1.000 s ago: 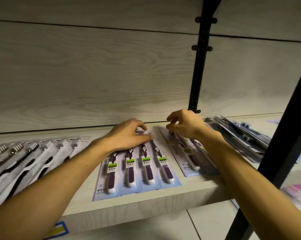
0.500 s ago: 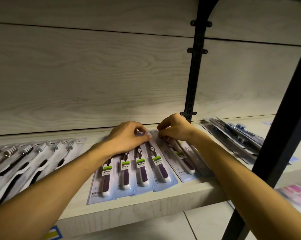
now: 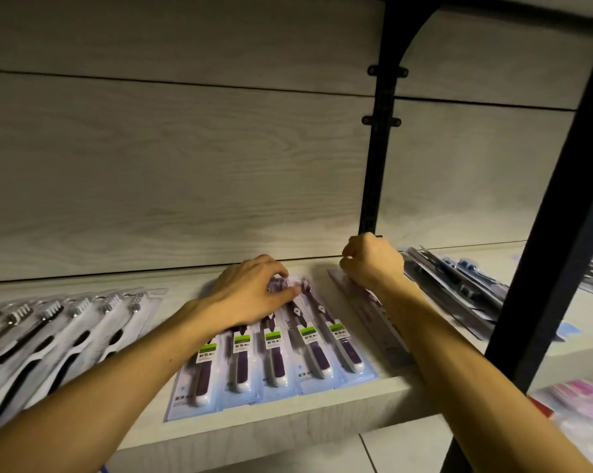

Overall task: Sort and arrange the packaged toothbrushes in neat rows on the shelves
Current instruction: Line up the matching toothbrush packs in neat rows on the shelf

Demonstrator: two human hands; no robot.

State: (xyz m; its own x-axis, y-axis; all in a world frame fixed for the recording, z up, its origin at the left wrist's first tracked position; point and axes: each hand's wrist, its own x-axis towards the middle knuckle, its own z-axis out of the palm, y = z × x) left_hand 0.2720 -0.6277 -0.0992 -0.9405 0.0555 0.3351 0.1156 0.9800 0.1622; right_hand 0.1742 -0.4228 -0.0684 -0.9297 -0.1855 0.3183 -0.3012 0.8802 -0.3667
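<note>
Several purple-handled toothbrush packs (image 3: 274, 356) lie side by side in a row on the pale wooden shelf (image 3: 288, 428), their bases near its front edge. My left hand (image 3: 250, 295) rests on the tops of these packs, fingertips pressing them down. To the right lies a loose toothbrush pack (image 3: 370, 319), angled and partly hidden under my right forearm. My right hand (image 3: 373, 264) is curled at the far end of that pack and seems to pinch its top edge near the back wall.
Black-and-white toothbrush packs (image 3: 66, 322) fan out on the shelf's left. A heap of dark packs (image 3: 459, 288) lies at the right. A black bracket (image 3: 377, 165) runs up the back wall and a black upright post (image 3: 544, 233) crosses the right foreground. Pink packages (image 3: 578, 397) sit lower right.
One more purple pack now lies at the right end of the row. My right hand has moved away to the right, onto the loose pack. My left hand stayed on the row's tops.
</note>
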